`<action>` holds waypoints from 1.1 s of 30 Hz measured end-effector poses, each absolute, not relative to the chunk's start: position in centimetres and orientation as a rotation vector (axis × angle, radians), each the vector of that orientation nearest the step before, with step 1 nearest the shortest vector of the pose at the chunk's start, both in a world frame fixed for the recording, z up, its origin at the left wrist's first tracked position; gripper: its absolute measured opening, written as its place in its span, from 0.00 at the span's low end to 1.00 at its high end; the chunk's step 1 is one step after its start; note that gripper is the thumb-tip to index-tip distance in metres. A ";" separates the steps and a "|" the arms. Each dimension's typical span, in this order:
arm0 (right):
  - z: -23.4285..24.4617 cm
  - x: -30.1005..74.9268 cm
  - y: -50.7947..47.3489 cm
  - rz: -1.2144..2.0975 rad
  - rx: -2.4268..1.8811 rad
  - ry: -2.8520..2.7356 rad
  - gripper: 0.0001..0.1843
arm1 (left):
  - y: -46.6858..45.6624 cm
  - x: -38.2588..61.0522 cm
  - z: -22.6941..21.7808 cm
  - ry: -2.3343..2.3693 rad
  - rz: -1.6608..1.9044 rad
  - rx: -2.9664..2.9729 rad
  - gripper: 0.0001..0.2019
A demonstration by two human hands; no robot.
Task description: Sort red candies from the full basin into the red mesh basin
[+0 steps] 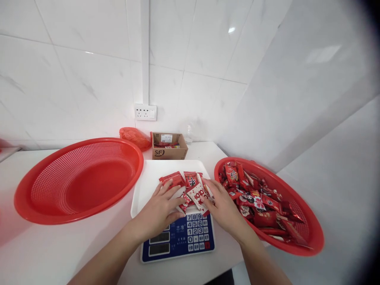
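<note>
Loose snack packets (192, 192) on a white scale (147, 180), under two bare hands

Item: a small heap of snack packets, mostly red, one white with red lettering and dots. Location: the right-hand part of the scale's flat white tray, between the hands, some packets overlapping.

Left hand (158, 208): at the near left side of the heap, fingers spread apart, their tips on or just over the packets; the thumb lies near the heap's front edge.

Right hand (224, 206): at the right side of the heap, thumb apart from the fingers and reaching over the white packet. Whether these fingers are clamped on a packet cannot be told.

Scale: blue front panel (178, 255) with a keypad (198, 233) of white number keys, one red key and dark display windows; the left hand covers part of the panel.

Surroundings: a white desk (68, 249) against a tiled wall (89, 35). Left of the scale, a wide red basket (97, 188) with perforated sides. Right of it, a second red basket (316, 237) heaped with wrapped snacks (252, 200), reaching past the desk's edge. Behind the tray, an open cardboard box (172, 153) with packets inside; beside it, a red plastic bag (135, 136). Above, a wall socket (145, 112).
</note>
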State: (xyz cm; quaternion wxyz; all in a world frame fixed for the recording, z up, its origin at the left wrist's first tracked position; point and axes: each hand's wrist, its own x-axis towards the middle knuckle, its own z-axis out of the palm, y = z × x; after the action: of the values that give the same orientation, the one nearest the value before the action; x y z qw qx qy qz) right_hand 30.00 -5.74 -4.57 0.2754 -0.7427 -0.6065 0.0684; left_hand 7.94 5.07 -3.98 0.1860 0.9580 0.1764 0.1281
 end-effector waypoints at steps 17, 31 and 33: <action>-5.4 28.7 -1.0 0.213 -2.055 -1.810 0.29 | 6.7 7.5 -4.8 0.824 0.460 2.658 0.20; -2.2 36.8 -11.6 0.247 -2.519 -1.431 0.21 | 6.2 5.2 -0.9 0.855 1.108 2.251 0.09; -2.4 37.3 -12.3 0.317 -2.548 -1.423 0.19 | 6.2 5.0 -0.6 0.893 1.097 2.222 0.10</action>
State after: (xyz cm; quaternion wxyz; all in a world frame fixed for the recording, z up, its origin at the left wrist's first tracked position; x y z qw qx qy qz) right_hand 37.35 -12.29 -2.35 0.1029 -0.8634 -0.4821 0.1075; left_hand 5.00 6.19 -0.63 0.2512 0.8165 0.3282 0.4031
